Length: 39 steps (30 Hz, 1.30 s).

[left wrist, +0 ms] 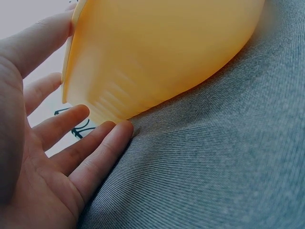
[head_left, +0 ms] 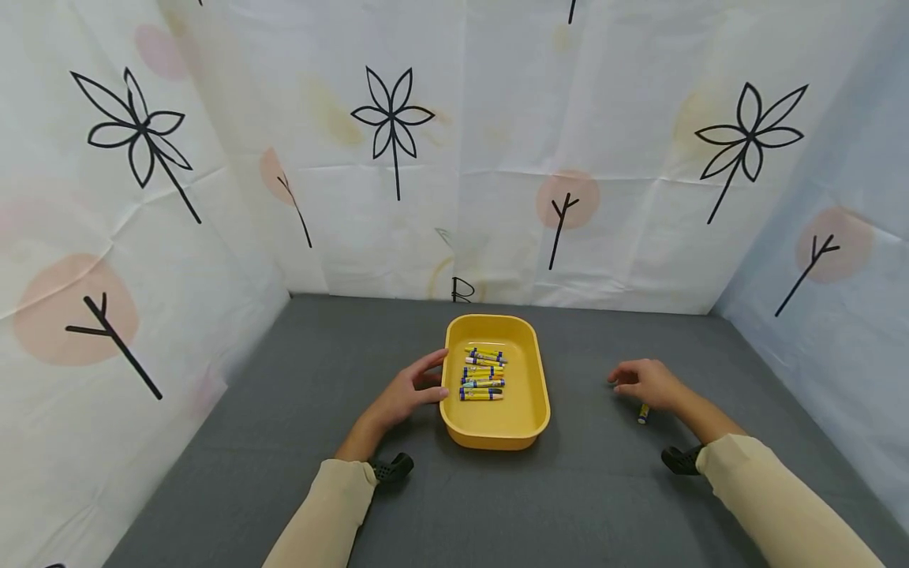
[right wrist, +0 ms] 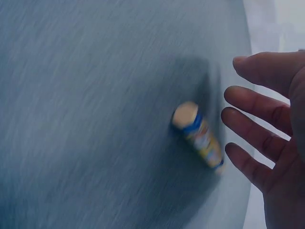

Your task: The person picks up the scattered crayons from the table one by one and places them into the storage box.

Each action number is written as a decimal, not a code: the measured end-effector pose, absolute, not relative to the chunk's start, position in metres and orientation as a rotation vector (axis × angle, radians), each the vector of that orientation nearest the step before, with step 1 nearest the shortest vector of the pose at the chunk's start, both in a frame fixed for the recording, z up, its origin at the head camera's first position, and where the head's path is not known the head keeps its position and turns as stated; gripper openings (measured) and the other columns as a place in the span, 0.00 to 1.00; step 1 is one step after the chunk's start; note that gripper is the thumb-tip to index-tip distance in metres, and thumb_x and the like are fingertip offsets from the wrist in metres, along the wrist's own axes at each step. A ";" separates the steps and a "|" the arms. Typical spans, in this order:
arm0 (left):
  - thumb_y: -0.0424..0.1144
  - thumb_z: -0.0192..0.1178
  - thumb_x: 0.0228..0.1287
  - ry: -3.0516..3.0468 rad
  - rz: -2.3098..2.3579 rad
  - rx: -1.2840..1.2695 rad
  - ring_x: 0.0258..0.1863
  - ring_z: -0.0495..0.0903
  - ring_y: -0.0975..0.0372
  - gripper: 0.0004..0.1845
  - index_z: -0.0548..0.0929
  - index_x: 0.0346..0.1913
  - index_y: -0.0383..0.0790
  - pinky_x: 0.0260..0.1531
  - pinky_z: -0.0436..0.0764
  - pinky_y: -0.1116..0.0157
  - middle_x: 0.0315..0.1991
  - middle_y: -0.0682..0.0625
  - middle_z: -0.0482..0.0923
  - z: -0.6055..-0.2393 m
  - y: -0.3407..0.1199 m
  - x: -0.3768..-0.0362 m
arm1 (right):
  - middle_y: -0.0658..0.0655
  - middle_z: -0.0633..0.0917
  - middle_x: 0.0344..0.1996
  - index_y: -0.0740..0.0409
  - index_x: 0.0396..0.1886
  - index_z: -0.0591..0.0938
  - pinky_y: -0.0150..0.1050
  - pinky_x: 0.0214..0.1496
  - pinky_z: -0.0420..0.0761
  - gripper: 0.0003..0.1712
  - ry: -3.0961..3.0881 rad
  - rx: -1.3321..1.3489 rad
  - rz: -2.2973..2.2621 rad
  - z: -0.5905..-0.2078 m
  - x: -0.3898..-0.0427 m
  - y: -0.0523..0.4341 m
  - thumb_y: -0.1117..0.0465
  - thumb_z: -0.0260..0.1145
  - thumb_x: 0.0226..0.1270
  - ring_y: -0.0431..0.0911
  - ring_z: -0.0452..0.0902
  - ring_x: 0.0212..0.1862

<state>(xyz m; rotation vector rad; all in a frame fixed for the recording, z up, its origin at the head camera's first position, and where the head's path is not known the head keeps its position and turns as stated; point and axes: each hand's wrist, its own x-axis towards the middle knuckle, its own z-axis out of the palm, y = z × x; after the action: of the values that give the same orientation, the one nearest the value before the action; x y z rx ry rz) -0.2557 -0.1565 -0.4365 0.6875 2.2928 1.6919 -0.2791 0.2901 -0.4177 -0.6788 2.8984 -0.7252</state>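
A yellow plastic tray [head_left: 495, 430] stands on the grey cloth, with several crayons [head_left: 483, 372] in yellow and blue wrappers lying in a column inside it. My left hand [head_left: 408, 394] rests against the tray's left side, fingers spread and relaxed; in the left wrist view the thumb reaches the rim and the fingertips meet the outer wall. Off to the right, my right hand [head_left: 649, 384] hovers over a single crayon [right wrist: 202, 140] with a peach-coloured end. Its fingers are loosely bent and apart from the crayon in the right wrist view.
Grey cloth [head_left: 582, 489] covers the table. White fabric [head_left: 490, 237] printed with flowers and round trees hangs behind and along both sides. A dark strap-like piece [head_left: 393, 468] sits at the left wrist, another [head_left: 680, 461] at the right.
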 end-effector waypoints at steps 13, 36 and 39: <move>0.32 0.60 0.68 2.281 1.708 0.703 0.63 0.68 0.41 0.37 0.55 0.76 0.36 0.59 0.70 0.47 0.72 0.35 0.56 -0.435 -0.155 -0.254 | 0.55 0.85 0.35 0.64 0.40 0.84 0.46 0.38 0.78 0.09 2.941 -0.630 -0.735 -0.427 -0.262 0.326 0.65 0.70 0.60 0.49 0.80 0.38; 0.33 0.60 0.67 2.294 1.693 0.699 0.62 0.69 0.43 0.37 0.56 0.76 0.37 0.59 0.70 0.48 0.72 0.35 0.56 -0.435 -0.157 -0.254 | 0.46 0.78 0.26 0.60 0.41 0.84 0.36 0.28 0.70 0.10 2.823 -0.644 -0.774 -0.426 -0.251 0.309 0.66 0.70 0.58 0.38 0.69 0.27; 0.32 0.60 0.68 2.289 1.693 0.699 0.62 0.69 0.43 0.37 0.56 0.76 0.37 0.59 0.70 0.48 0.73 0.35 0.56 -0.435 -0.157 -0.254 | 0.47 0.79 0.26 0.61 0.42 0.84 0.36 0.27 0.72 0.10 2.823 -0.635 -0.819 -0.425 -0.257 0.301 0.67 0.69 0.59 0.39 0.70 0.27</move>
<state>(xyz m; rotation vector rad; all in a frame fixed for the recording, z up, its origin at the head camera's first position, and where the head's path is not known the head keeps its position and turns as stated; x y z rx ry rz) -0.2543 -0.1571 -0.4349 0.6991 2.2894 1.6929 -0.2567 0.3006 -0.4251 -0.6349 2.8234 -0.8185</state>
